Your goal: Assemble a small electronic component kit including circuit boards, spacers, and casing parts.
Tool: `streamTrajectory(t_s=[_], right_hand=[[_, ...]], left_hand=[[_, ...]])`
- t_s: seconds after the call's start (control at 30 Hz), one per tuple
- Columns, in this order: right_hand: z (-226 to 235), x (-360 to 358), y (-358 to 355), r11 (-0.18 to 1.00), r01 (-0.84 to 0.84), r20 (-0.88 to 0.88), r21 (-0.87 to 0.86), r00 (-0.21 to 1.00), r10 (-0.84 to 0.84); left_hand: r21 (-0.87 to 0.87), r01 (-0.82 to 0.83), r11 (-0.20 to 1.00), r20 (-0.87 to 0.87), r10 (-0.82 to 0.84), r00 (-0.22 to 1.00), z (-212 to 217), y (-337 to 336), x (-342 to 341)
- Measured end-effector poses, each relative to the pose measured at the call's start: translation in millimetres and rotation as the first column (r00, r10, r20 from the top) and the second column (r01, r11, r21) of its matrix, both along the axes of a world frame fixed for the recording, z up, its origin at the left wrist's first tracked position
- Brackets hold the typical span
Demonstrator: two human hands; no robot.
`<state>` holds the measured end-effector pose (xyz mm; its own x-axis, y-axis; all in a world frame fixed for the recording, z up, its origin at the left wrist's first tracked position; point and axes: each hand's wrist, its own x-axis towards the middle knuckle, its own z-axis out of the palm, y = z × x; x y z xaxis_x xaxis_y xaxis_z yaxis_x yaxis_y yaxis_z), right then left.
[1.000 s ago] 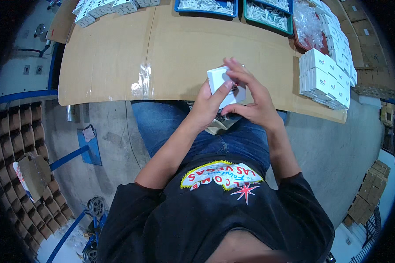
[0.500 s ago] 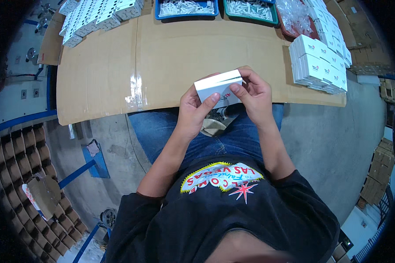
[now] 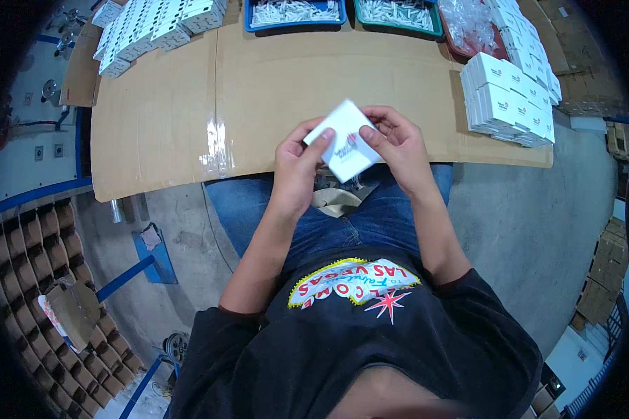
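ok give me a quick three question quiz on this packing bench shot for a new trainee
1. True or false: the small white box lies flat on the cardboard-covered table, untouched.
2. Which hands grip that box? A) left hand only B) right hand only C) both
3. Fill in: the stack of finished white boxes sits on the person's ______ side of the table.

Key:
1. False; it is held up above the table's near edge.
2. C
3. right
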<state>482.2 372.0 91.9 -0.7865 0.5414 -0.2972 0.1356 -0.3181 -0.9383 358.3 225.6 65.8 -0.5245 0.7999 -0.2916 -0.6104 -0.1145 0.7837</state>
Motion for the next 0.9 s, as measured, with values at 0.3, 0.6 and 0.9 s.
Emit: streamTrajectory(t_s=[0.3, 0.6, 0.9], right_hand=[[-4, 4, -10, 0.985, 0.16, -0.185, 0.061, 0.972, -0.147], [3, 16, -5, 0.983, -0.05, -0.199, 0.176, 0.976, 0.085], [10, 16, -10, 0.947, 0.0, -0.228, 0.321, 0.971, 0.077]], left_hand=[[0.087, -0.046, 0.995, 0.059, 0.041, 0.997, -6, 3, 7], [0.19, 0.061, 0.98, -0.323, 0.004, 0.946, 11, -6, -6], [0.275, 0.052, 0.96, -0.334, 0.045, 0.941, 9, -7, -5]])
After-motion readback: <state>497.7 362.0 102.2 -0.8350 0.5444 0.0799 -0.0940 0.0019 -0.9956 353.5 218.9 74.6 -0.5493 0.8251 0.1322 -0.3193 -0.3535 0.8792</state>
